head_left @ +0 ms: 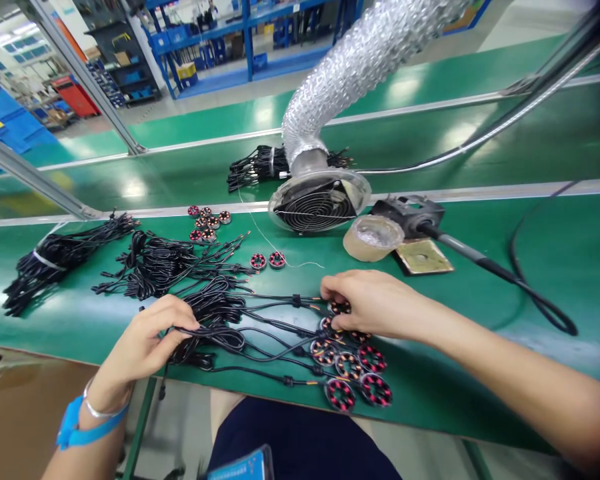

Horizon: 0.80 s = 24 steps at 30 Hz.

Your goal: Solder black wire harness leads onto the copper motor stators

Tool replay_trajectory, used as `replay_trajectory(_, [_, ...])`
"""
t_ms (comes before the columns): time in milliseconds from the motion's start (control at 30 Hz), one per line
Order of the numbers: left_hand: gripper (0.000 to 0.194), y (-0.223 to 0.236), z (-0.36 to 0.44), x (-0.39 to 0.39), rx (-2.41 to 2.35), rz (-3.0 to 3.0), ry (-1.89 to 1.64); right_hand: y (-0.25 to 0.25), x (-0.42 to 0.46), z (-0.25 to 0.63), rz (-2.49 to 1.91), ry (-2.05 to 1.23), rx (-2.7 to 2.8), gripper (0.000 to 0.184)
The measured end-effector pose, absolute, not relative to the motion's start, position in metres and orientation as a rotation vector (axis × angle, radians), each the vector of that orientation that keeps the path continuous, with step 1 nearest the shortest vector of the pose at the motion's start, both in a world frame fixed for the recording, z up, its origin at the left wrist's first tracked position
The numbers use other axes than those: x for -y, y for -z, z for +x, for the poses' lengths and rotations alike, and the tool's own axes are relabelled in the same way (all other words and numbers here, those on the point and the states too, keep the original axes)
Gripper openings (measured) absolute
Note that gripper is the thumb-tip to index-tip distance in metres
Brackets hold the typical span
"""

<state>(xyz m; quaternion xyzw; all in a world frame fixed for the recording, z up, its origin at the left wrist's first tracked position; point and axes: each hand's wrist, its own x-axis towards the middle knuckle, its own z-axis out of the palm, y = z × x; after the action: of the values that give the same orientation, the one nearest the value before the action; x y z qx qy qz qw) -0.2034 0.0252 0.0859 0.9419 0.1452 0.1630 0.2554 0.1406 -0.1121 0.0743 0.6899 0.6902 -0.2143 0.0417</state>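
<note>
My left hand [153,337] is closed on a looped black cable [225,339], thumb and fingers pinching it near the table's front edge. Several cables with bare orange-copper ends run right from there to a cluster of ring-shaped motor stators [340,395] with red and copper windings. Over the top of this cluster, my right hand [373,303] curls its thumb and fingers around one stator [339,307], partly covering it. Cable ends lie close to those fingers; whether they touch is hidden. More looped cables [165,263] lie beyond my left hand.
A fume-extractor fan [320,203] hangs from a silver duct [370,60] behind the work. A tape roll [373,238], soldering iron [460,250] and its sponge tray [424,256] stand right of it. Further stators [207,223] and a tied cable bundle [55,260] sit left.
</note>
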Motion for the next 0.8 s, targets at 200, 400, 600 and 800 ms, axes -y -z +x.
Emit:
replay_trajectory(200, [0.015,-0.091,-0.199,-0.02,-0.393,2.463,-0.198,-0.074,0.108,0.127,2.006,0.434,-1.997,0.031])
replay_trajectory(400, [0.021,-0.089,-0.19,-0.025,-0.623,2.456,-0.117,-0.064,0.104,0.131,2.107,0.297,-1.947,0.019])
replay_trajectory(600, [0.055,-0.077,-0.176,-0.038,-0.99,2.782,0.024,-0.063,0.103,0.131,2.167,0.264,-1.873,0.019])
replay_trajectory(800, [0.035,-0.076,-0.165,-0.053,-1.032,2.753,0.189,-0.06,0.102,0.133,2.217,0.315,-1.852,0.029])
